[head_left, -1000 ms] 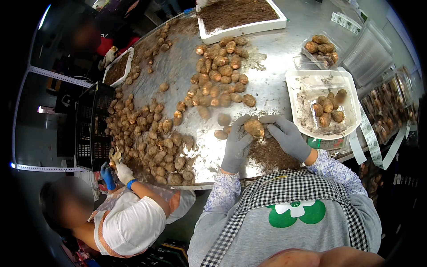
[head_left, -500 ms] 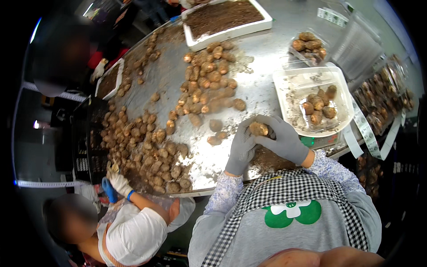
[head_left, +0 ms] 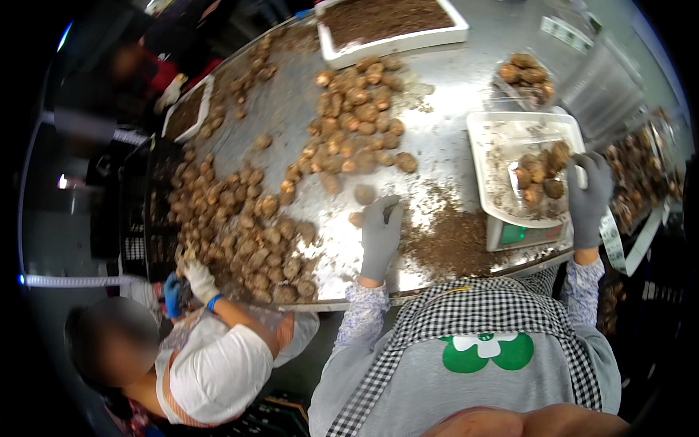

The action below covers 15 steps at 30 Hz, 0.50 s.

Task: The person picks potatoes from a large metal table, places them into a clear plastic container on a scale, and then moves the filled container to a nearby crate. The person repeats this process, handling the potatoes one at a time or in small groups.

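while our left hand in a grey fabric glove [head_left: 381,237] is over the shiny metal table [head_left: 437,135], our right hand in a matching grey glove [head_left: 590,193] is at the right rim of a shallow white plastic tray [head_left: 488,156]. on the left, our thumb stands slightly apart from the bent fingers, and we cannot tell whether anything lies beneath the palm. just beside those fingers is a round brown tuber [head_left: 364,194], with a smaller one, partly hidden, by the glove's left edge. on the right, our fingers bend in over the rim, and we cannot tell whether they are closed on it.

inside the tray, a clear plastic box [head_left: 518,193] holds a cluster of brown, rough-skinned tubers [head_left: 535,173], near our right fingertips. the tray sits on a weighing scale with a green-lit panel [head_left: 513,234]. between our hands we have dark crumbly soil [head_left: 448,240] scattered over the metal. beyond our left hand lies a loose heap of brown tubers [head_left: 357,116]; further left, a co-worker's white-gloved hand [head_left: 198,280] is by a larger heap [head_left: 251,244].
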Each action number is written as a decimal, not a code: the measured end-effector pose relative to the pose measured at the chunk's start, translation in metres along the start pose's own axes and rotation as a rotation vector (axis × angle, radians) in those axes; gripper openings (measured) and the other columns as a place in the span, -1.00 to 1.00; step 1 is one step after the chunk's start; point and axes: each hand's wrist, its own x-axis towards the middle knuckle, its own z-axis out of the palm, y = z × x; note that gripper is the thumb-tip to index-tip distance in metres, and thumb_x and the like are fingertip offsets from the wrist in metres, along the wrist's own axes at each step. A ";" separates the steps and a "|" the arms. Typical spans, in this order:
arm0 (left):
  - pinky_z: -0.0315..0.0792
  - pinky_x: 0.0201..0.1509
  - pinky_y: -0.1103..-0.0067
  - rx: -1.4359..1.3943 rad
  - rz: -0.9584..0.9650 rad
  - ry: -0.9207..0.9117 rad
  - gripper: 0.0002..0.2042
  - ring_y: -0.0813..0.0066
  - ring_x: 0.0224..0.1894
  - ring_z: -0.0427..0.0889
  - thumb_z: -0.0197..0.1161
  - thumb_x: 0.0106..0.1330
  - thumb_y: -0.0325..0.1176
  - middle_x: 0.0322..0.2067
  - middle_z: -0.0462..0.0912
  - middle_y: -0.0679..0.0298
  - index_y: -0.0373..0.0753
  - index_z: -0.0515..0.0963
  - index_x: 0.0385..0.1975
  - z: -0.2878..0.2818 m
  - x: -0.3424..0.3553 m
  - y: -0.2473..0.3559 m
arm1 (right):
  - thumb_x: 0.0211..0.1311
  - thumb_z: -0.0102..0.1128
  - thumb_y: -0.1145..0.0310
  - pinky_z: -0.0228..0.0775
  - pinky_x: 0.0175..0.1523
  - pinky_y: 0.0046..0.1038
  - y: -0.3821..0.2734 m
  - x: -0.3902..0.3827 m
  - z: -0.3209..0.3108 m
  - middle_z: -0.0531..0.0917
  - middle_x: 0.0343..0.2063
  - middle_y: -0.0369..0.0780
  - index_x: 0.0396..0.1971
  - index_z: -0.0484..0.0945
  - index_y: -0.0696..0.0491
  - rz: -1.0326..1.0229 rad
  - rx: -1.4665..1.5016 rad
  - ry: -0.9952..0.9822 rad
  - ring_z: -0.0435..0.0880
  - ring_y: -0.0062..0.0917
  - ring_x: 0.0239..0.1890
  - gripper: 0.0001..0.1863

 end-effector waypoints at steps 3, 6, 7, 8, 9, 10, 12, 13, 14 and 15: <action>0.42 0.11 0.39 0.520 0.088 0.227 -0.53 0.18 0.06 0.53 0.32 0.26 -0.20 0.03 0.55 0.02 -0.28 0.47 0.12 -0.022 0.010 -0.013 | 0.18 0.24 0.53 0.39 0.02 -0.31 -0.023 0.004 0.001 0.60 -0.23 -0.12 -0.28 0.60 0.17 0.008 0.327 0.132 0.57 -0.28 -0.11 -0.89; 0.41 0.08 0.30 0.728 0.143 0.324 -0.47 0.07 0.03 0.50 0.36 0.20 -0.20 0.00 0.52 -0.03 -0.27 0.44 0.13 -0.031 0.024 -0.020 | 0.19 0.24 0.50 0.40 -0.02 -0.32 -0.068 0.004 0.017 0.61 -0.24 -0.13 -0.28 0.61 0.14 -0.072 0.652 -0.034 0.58 -0.31 -0.13 -0.90; 0.42 0.01 0.29 0.695 0.167 0.316 -0.52 0.07 -0.04 0.53 0.35 0.19 -0.25 -0.07 0.55 -0.02 -0.28 0.45 0.09 -0.027 0.031 -0.025 | 0.20 0.24 0.48 0.41 -0.05 -0.34 -0.083 0.004 0.021 0.62 -0.27 -0.15 -0.28 0.62 0.12 -0.181 0.607 -0.085 0.59 -0.32 -0.16 -0.89; 0.42 -0.05 0.27 0.660 0.184 0.311 -0.56 0.07 -0.12 0.55 0.34 0.19 -0.31 -0.14 0.58 0.00 -0.29 0.47 0.05 -0.026 0.037 -0.031 | 0.20 0.24 0.46 0.42 -0.08 -0.36 -0.098 0.005 0.028 0.62 -0.30 -0.16 -0.28 0.63 0.11 -0.293 0.563 -0.141 0.60 -0.32 -0.20 -0.89; 0.47 0.00 0.33 0.586 0.087 0.207 -0.51 0.14 -0.07 0.58 0.38 0.17 -0.28 -0.10 0.59 0.03 -0.30 0.45 0.09 -0.029 0.048 -0.032 | 0.19 0.25 0.44 0.43 -0.12 -0.38 -0.107 0.001 0.037 0.63 -0.32 -0.17 -0.26 0.63 0.10 -0.324 0.639 -0.204 0.60 -0.33 -0.24 -0.87; 0.48 0.02 0.35 0.446 0.034 0.192 -0.51 0.18 -0.06 0.58 0.37 0.18 -0.30 -0.08 0.58 0.05 -0.30 0.43 0.10 -0.029 0.048 -0.032 | 0.18 0.26 0.42 0.44 -0.16 -0.40 -0.115 -0.004 0.047 0.64 -0.34 -0.18 -0.24 0.63 0.09 -0.354 0.716 -0.268 0.61 -0.34 -0.29 -0.84; 0.49 0.07 0.40 0.168 -0.071 0.149 -0.50 0.25 -0.03 0.59 0.35 0.19 -0.35 -0.04 0.58 0.08 -0.31 0.41 0.13 -0.030 0.042 -0.011 | 0.22 0.24 0.39 0.46 -0.16 -0.40 -0.131 -0.014 0.052 0.66 -0.33 -0.18 -0.14 0.61 0.09 -0.160 0.836 -0.515 0.63 -0.38 -0.31 -0.77; 0.49 0.09 0.42 -0.003 -0.068 0.095 -0.51 0.28 -0.01 0.58 0.33 0.20 -0.37 -0.02 0.57 0.09 -0.32 0.40 0.13 -0.029 0.038 -0.003 | 0.24 0.23 0.37 0.47 -0.17 -0.40 -0.136 -0.019 0.055 0.67 -0.32 -0.18 -0.09 0.60 0.09 -0.056 0.891 -0.641 0.64 -0.40 -0.33 -0.74; 0.48 0.11 0.44 -0.176 -0.069 0.042 -0.52 0.31 0.01 0.57 0.30 0.22 -0.40 0.00 0.56 0.09 -0.33 0.39 0.14 -0.027 0.032 0.005 | 0.25 0.23 0.35 0.48 -0.15 -0.41 -0.140 -0.023 0.060 0.67 -0.31 -0.17 -0.03 0.57 0.09 0.047 0.935 -0.713 0.66 -0.41 -0.30 -0.70; 0.48 0.13 0.46 -0.349 -0.069 -0.011 -0.53 0.33 0.03 0.56 0.28 0.23 -0.43 0.02 0.54 0.10 -0.34 0.37 0.15 -0.026 0.027 0.009 | 0.27 0.22 0.33 0.50 -0.14 -0.41 -0.142 -0.027 0.066 0.67 -0.30 -0.16 0.03 0.54 0.08 0.152 0.978 -0.783 0.67 -0.43 -0.28 -0.65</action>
